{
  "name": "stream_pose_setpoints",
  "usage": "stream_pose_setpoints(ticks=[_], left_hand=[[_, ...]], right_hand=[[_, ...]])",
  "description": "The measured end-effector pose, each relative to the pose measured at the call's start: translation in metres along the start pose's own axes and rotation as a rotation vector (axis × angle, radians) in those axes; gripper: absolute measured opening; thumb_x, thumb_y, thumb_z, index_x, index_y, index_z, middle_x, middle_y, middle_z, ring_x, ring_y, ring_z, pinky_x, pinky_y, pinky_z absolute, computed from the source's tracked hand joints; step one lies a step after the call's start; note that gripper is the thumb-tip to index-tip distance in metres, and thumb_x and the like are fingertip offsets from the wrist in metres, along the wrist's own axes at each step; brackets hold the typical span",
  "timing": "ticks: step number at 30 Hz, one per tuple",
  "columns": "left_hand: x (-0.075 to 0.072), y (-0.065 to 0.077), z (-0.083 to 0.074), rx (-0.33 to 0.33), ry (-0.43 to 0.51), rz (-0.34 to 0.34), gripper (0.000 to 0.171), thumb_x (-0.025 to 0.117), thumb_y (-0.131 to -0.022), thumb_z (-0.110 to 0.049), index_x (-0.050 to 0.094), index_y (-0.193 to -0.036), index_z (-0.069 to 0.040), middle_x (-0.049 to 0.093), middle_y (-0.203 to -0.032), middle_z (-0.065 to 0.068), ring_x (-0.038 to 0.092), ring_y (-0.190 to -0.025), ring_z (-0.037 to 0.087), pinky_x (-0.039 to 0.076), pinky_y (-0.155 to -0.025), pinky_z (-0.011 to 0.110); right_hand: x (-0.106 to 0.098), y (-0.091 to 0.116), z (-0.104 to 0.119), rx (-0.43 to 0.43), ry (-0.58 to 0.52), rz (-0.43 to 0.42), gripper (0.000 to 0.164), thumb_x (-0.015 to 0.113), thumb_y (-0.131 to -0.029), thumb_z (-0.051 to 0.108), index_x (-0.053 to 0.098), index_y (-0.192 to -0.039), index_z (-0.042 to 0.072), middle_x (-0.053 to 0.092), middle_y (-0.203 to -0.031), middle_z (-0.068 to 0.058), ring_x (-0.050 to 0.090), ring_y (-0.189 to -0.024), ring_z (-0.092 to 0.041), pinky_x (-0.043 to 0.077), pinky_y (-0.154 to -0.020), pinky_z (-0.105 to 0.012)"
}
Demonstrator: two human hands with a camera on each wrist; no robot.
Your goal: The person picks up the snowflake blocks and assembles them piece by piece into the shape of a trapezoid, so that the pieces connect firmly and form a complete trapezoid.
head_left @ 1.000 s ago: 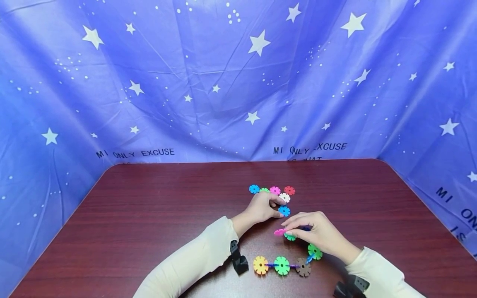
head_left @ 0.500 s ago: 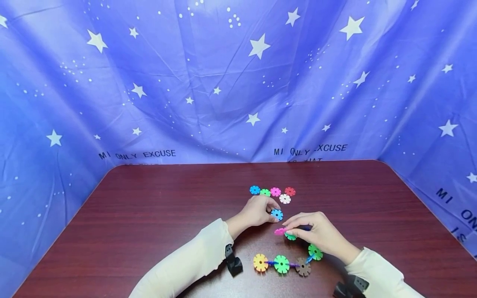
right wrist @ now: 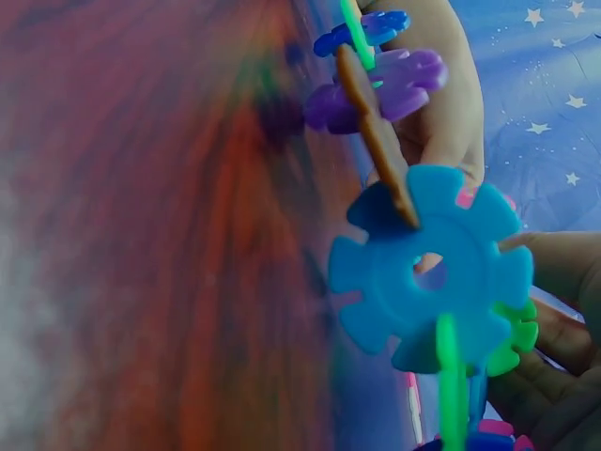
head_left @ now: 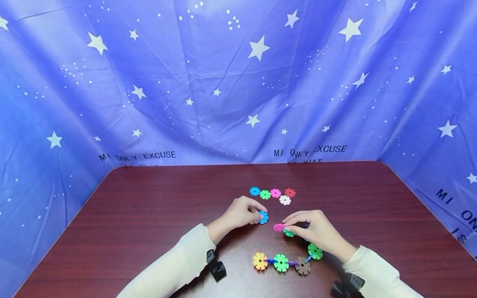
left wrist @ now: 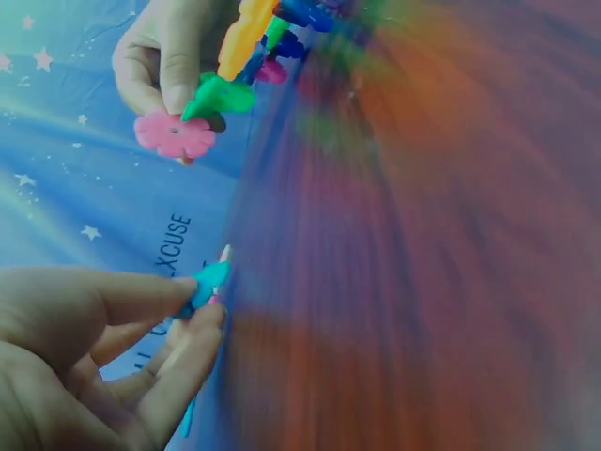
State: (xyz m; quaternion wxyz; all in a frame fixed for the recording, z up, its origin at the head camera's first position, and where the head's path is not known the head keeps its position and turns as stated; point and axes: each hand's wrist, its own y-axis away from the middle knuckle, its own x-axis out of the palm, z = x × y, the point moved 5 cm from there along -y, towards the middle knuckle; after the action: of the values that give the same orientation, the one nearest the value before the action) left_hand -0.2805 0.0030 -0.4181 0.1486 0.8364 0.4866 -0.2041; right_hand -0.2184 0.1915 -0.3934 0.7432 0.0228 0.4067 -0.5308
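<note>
My left hand [head_left: 240, 213] pinches a blue notched plastic disc [head_left: 263, 217] between thumb and fingers, raised clear of the table in the left wrist view. To its right, my right hand [head_left: 316, 231] holds the end of a chain of interlocked notched discs. A pink disc [head_left: 278, 227] forms that end, joined to a green disc [left wrist: 221, 96] at the fingertips. From there the chain curves round through another green disc [head_left: 315, 251] and a brown disc [head_left: 302, 265] to a yellow disc [head_left: 260, 261]. Part of it is hidden behind the right hand.
Loose discs lie farther back on the dark red table [head_left: 156, 198]: a blue one [head_left: 255, 191], a green one [head_left: 265, 194], a pink one [head_left: 275, 193], a red one [head_left: 290, 193] and a white one [head_left: 285, 200]. A starry blue curtain [head_left: 208, 82] encloses the table.
My left hand has drawn the blue disc leftward and slightly nearer, away from the white disc. My right hand stays almost in place, with the chain's pink end raised slightly.
</note>
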Motion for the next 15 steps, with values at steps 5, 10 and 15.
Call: stream_pose_setpoints(ticks=[5, 10, 15], left_hand=[[-0.001, 0.016, 0.0, -0.029, 0.248, 0.049, 0.017, 0.068, -0.084, -0.003, 0.072, -0.1, 0.001, 0.065, -0.069, 0.009, 0.061, -0.06, 0.012, 0.057, -0.061, 0.031], [0.004, 0.027, -0.002, -0.063, 0.371, 0.108, 0.02, 0.068, -0.084, -0.002, 0.069, -0.103, 0.005, 0.067, -0.073, 0.003, 0.061, -0.06, 0.011, 0.057, -0.064, 0.032], [0.005, 0.031, 0.0, -0.108, 0.431, 0.08, 0.02, 0.067, -0.084, -0.002, 0.069, -0.103, 0.005, 0.066, -0.072, 0.002, 0.061, -0.059, 0.01, 0.057, -0.064, 0.031]], right_hand=[[0.002, -0.002, -0.003, 0.023, 0.056, 0.003, 0.006, 0.074, -0.082, 0.017, 0.076, -0.087, 0.019, 0.071, -0.089, 0.009, 0.065, -0.085, -0.005, 0.054, -0.073, -0.029], [0.002, -0.004, -0.002, 0.024, 0.073, -0.002, 0.008, 0.075, -0.08, 0.014, 0.076, -0.086, 0.019, 0.071, -0.088, 0.01, 0.065, -0.085, -0.005, 0.054, -0.073, -0.029], [0.005, -0.006, 0.0, 0.028, 0.062, 0.01, 0.007, 0.075, -0.081, 0.015, 0.076, -0.086, 0.019, 0.071, -0.089, 0.01, 0.065, -0.085, -0.005, 0.054, -0.072, -0.027]])
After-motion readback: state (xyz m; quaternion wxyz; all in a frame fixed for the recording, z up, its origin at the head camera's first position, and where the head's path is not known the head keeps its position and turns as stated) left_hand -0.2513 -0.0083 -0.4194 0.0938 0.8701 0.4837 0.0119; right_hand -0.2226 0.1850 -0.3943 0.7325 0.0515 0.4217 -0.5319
